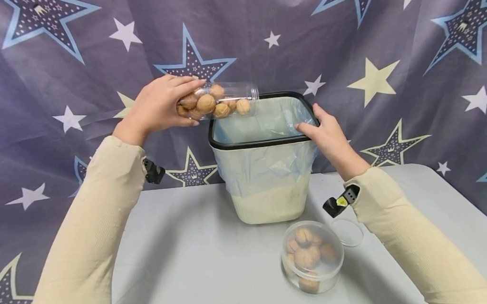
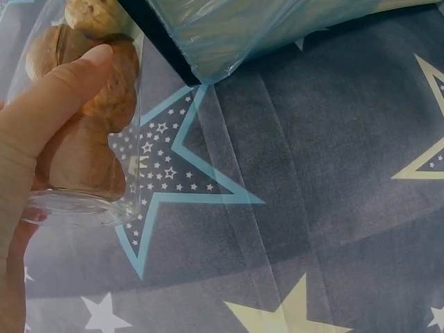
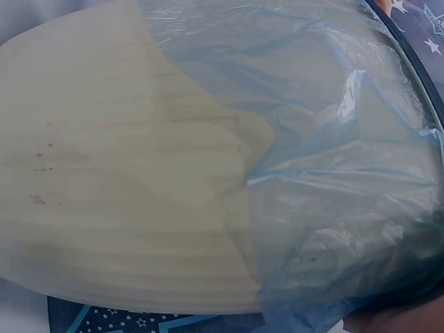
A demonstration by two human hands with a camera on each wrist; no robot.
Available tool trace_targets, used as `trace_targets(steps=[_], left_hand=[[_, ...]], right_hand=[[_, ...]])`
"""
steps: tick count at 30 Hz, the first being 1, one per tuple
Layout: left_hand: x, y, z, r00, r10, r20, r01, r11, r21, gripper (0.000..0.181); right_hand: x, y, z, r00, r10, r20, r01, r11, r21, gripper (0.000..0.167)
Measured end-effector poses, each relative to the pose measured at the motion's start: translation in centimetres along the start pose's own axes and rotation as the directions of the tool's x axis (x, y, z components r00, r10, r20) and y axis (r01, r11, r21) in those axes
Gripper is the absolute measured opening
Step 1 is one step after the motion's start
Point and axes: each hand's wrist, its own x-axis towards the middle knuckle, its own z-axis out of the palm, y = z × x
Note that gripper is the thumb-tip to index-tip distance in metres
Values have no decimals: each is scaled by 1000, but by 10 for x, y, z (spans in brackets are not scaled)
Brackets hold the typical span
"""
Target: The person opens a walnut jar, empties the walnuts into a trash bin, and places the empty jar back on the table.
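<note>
My left hand [image 1: 162, 103] grips a clear plastic jar [image 1: 240, 90] by its base end and holds it sideways. Inside the jar are several walnuts [image 1: 206, 104], and its mouth points right over the left part of a pale trash bin [image 1: 269, 207]. A bluish plastic liner [image 1: 266, 164] hangs over the bin's outside under a black rim ring [image 1: 264, 143]. At the rim's right side, my right hand [image 1: 331, 133] holds on, thumb inside and fingers outside. In the left wrist view the thumb [image 2: 76, 80] presses along the jar wall.
A round clear tub [image 1: 313, 256] with several walnuts stands on the white table [image 1: 201, 270] in front of the bin. Beside it lies a clear round lid or ring [image 1: 347, 233]. Behind the table hangs a star-patterned curtain [image 1: 241, 9].
</note>
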Motion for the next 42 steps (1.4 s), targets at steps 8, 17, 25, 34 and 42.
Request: trace_targets(steps=[8,17,25,34,42], left_hand=[[0,0,0,1000,-20,2,20,999,-28,82],[0,-1,-1,997,-52,-51,50,998,-41,80],[-3,-3,-1,998,-56,-4,56,998,-31,80],[-2,-2,-2,999,-40,-12,39,999,-35,82],[-4,0,-3,997,-64,50,65,998,-20,81]], right_hand=[[2,-1,-1,1000,2,-3,-2,1000,-1,80],[2,-1,-2,1000,2,-3,-2,1000,1,80],[1,-2,-2,1000,7,9,-7,1000,8,80],[0,0,0,1000,11,24,-12,1000,17,80],[-1,0,0,1000,13,26,-13,1000,19,80]])
